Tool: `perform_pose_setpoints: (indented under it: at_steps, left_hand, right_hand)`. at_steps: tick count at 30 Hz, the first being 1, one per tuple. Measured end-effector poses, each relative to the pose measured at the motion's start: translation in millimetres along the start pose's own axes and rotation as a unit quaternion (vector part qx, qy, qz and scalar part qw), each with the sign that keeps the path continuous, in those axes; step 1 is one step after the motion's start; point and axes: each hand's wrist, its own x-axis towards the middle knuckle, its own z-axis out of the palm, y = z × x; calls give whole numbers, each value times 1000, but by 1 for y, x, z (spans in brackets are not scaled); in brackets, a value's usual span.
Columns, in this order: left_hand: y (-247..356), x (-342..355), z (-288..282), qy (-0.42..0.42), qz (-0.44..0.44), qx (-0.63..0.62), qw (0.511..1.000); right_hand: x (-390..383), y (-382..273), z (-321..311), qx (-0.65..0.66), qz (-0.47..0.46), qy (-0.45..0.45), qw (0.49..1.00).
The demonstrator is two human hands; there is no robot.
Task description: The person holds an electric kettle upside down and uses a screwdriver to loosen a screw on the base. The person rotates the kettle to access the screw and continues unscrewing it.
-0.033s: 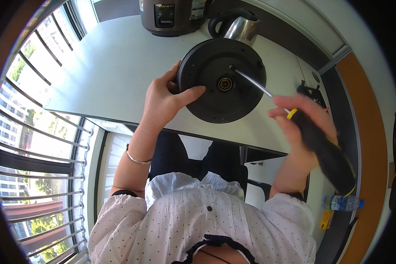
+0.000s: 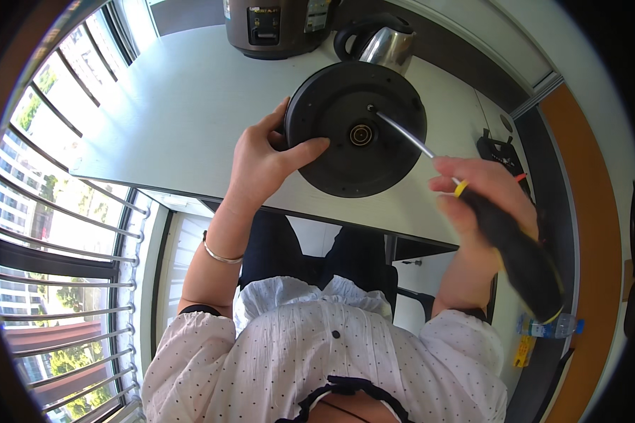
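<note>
Above the counter (image 2: 190,92), at twelve o'clock from me, I am holding up a round black disc (image 2: 356,161), its face tilting my way; whether its rim is resting on anything, I cannot tell. Left hand (image 2: 262,161), nine o'clock: thumb lying flat on the face, fingers hooking behind, pinching the edge between them. Right hand (image 2: 497,201), four o'clock: fingers curling round the yellow-collared front of a screwdriver (image 2: 518,257), blur hiding the exact grip. Its tip appears to be meeting a small recess (image 2: 371,108), about one o'clock from the brass-coloured centre ring (image 2: 360,135). Likely faults: since I am bracing one side only, hard pressure might be swivelling the disc toward the kettle (image 2: 391,51) at one o'clock; if the shaft is slanting too much, the tip might be skidding and scratching the face.
</note>
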Motion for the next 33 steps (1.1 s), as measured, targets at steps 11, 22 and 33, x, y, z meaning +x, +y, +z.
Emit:
perform_pose_setpoints:
  at_steps: [11,22,33]
  left_hand:
    - [-3,1,-1,-3,3,7,1000]
    - [-1,0,-1,-8,1,6,1000]
    - [-1,0,-1,-6,7,3,1000]
  right_hand:
    - [5,-11,-3,166,196,16,966]
    - [5,-16,-5,79,204,-43,975]
    - [-4,10,0,126,67,0,990]
